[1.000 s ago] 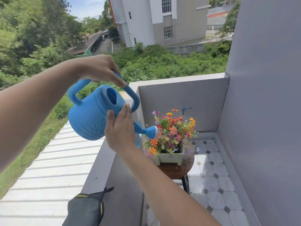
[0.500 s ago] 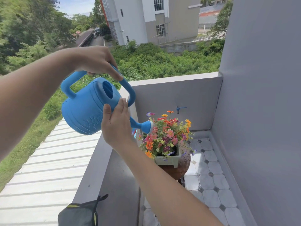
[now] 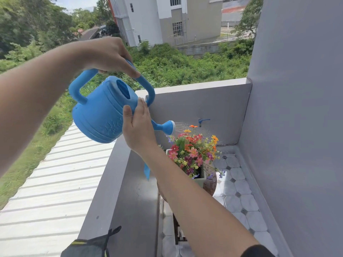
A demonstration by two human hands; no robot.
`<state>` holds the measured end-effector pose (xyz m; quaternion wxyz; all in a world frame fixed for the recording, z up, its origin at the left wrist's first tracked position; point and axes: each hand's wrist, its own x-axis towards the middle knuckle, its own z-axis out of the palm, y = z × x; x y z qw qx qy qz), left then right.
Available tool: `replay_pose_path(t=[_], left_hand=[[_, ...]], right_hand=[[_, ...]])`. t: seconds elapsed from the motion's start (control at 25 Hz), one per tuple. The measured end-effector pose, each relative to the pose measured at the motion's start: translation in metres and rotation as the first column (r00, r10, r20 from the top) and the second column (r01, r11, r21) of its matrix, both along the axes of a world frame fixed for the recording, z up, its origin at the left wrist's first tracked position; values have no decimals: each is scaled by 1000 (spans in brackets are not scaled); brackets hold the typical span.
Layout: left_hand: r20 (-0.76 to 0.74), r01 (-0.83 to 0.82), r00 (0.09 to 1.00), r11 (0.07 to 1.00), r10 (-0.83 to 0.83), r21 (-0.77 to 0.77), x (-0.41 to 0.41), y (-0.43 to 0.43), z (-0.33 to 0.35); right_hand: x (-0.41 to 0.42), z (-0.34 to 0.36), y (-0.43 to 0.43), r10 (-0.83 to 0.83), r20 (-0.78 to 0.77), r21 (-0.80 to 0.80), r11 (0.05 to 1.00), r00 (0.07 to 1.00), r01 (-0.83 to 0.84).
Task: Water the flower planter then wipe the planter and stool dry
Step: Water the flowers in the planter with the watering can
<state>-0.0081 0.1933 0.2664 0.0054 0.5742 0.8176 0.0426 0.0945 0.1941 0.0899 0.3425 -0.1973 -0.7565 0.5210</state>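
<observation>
A blue watering can point(image 3: 100, 115) is tilted forward in the air above the balcony corner. My left hand point(image 3: 105, 54) grips its top handle. My right hand point(image 3: 138, 129) presses flat against its front side, near the spout. Fine water sprays from the spout's rose point(image 3: 169, 127) toward the colourful flowers point(image 3: 193, 153). The flowers stand in a pale green planter point(image 3: 201, 179), which sits on a round brown stool point(image 3: 209, 184). My right forearm hides much of both.
A grey and yellow cloth point(image 3: 89, 245) lies on the low grey balcony wall point(image 3: 104, 191) at the bottom. A blue tap point(image 3: 202, 121) sticks out of the back wall. A tall grey wall point(image 3: 300, 127) bounds the right. The floor point(image 3: 239, 197) is tiled.
The can has tipped further forward and water now sprays from the rose onto the flowers. Both hands keep their hold on the can.
</observation>
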Motion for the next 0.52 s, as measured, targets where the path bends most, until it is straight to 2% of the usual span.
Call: replay_pose_path(t=[0.12, 0.32, 0.52], left_hand=[[-18, -28, 999, 999, 28, -18, -6, 0, 2], [54, -24, 998, 993, 30, -115, -8, 3, -2], [69, -1, 998, 996, 7, -89, -14, 7, -3]], right_hand=[[-8, 0, -4, 20, 6, -10, 1000, 1000, -20], [-9, -6, -21, -19, 7, -37, 999, 1000, 19], [-11, -5, -11, -64, -19, -21, 998, 998, 63]])
